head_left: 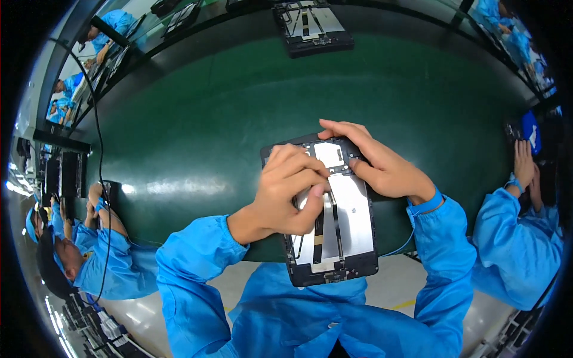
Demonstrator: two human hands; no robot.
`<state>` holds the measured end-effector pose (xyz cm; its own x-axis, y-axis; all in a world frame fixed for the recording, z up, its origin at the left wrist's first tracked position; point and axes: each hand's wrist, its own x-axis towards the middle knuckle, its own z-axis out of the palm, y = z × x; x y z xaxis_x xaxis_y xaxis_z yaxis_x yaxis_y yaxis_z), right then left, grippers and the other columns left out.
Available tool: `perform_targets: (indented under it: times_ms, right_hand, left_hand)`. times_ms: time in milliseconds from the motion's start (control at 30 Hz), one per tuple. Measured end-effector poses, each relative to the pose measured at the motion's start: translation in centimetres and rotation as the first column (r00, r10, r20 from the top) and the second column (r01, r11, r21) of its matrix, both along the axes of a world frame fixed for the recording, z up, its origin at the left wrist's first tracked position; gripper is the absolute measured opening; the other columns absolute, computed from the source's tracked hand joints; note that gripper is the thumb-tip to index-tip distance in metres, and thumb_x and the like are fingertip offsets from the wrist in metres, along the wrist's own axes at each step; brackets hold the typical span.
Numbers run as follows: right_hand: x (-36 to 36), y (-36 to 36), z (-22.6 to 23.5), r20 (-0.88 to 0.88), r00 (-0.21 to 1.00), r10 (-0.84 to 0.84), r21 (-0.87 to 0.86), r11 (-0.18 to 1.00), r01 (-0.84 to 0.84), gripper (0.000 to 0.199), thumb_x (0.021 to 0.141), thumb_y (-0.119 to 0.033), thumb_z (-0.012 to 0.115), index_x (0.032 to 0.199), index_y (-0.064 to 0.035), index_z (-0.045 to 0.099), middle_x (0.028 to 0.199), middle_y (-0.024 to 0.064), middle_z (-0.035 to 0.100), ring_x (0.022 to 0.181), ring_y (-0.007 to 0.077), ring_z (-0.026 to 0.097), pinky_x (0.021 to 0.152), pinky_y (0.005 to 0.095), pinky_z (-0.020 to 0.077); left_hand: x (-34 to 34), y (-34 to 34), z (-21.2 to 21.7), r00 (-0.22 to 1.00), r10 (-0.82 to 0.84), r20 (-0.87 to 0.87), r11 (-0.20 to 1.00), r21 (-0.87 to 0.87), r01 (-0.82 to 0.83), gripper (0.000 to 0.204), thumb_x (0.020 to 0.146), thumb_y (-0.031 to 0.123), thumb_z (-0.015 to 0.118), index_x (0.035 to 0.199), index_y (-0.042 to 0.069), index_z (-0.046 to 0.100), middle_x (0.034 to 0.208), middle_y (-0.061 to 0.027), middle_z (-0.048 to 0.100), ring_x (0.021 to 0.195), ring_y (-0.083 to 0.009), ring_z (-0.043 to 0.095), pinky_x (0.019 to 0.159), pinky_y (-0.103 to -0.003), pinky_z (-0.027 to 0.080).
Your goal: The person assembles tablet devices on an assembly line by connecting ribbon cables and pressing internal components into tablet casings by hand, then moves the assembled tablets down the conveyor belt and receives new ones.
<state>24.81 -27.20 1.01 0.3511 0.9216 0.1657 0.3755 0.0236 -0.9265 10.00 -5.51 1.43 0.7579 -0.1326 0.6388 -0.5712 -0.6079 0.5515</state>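
Observation:
An opened tablet (355, 224) lies before me, its silver inner plate, black frame and dark flex cables (336, 222) exposed. Its near end reaches past the table's front edge. Over the tablet's upper middle, my left hand (292, 188) has its thumb and forefinger pinched together near the top of a cable; whatever is between the fingertips is too small to make out. My right hand (385, 164) holds the upper right edge of the tablet, thumb on the inner face and fingers around the far side. A blue strap (427, 204) circles my right wrist.
Another opened tablet (313, 27) rests at the far edge of the green table (197, 119). A co-worker's hands (525, 167) are at the right beside a blue object (531, 132). Another person (101, 250) sits at the left, near a hanging black cable (100, 137).

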Motion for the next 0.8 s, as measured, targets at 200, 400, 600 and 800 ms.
perform_targets:
  times_ms: [200, 400, 600, 800]
  right_hand:
    - [-0.6, 0.5, 1.3, -0.034, 0.997, -0.073, -0.081, 0.994, 0.07, 0.088, 0.086, 0.008, 0.046, 0.173, -0.0049, 0.038, 0.158, 0.0209, 0.055, 0.154, 0.0336, 0.049, 0.133, 0.0445, 0.0315]
    - [-1.1, 1.1, 1.2, 0.198, 0.967, -0.157, -0.053, 0.984, 0.171, 0.082, 0.086, 0.001, 0.049, 0.167, -0.0029, 0.044, 0.143, 0.0214, 0.062, 0.138, 0.0373, 0.055, 0.125, 0.048, 0.04]
    - [-1.6, 1.7, 1.5, 0.317, 0.935, -0.161, -0.078, 0.978, 0.195, 0.079, 0.086, -0.002, 0.051, 0.164, 0.0001, 0.046, 0.139, 0.0224, 0.061, 0.134, 0.0383, 0.055, 0.122, 0.0488, 0.0417]
    - [-2.7, 2.5, 2.3, 0.384, 0.894, -0.231, -0.088, 0.955, 0.284, 0.07, 0.089, -0.006, 0.059, 0.158, -0.0005, 0.054, 0.128, 0.0202, 0.068, 0.123, 0.0383, 0.061, 0.115, 0.0485, 0.0469]
  left_hand:
    - [0.3, 3.5, -0.9, 0.991, -0.003, 0.131, 1.0, 0.027, 0.0, 0.008, 0.067, 0.004, 0.069, 0.072, 0.009, 0.063, 0.084, -0.0043, 0.068, 0.078, -0.0283, 0.059, 0.08, -0.043, 0.048]
    - [-0.4, 5.4, -1.0, 0.994, -0.03, 0.101, 0.995, 0.094, 0.02, 0.009, 0.066, 0.006, 0.07, 0.073, 0.008, 0.064, 0.085, -0.0041, 0.068, 0.079, -0.0293, 0.059, 0.077, -0.041, 0.046]
    - [-2.5, 7.1, -0.3, 0.985, -0.08, 0.152, 0.99, 0.128, 0.061, 0.009, 0.068, 0.01, 0.072, 0.075, 0.008, 0.067, 0.09, -0.0044, 0.071, 0.081, -0.0294, 0.061, 0.076, -0.042, 0.047]
    - [-6.5, 6.0, -1.4, 0.874, -0.451, 0.182, 0.848, 0.394, 0.355, 0.027, 0.087, 0.022, 0.076, 0.091, -0.004, 0.08, 0.105, -0.0165, 0.079, 0.081, -0.0248, 0.069, 0.084, -0.044, 0.063]
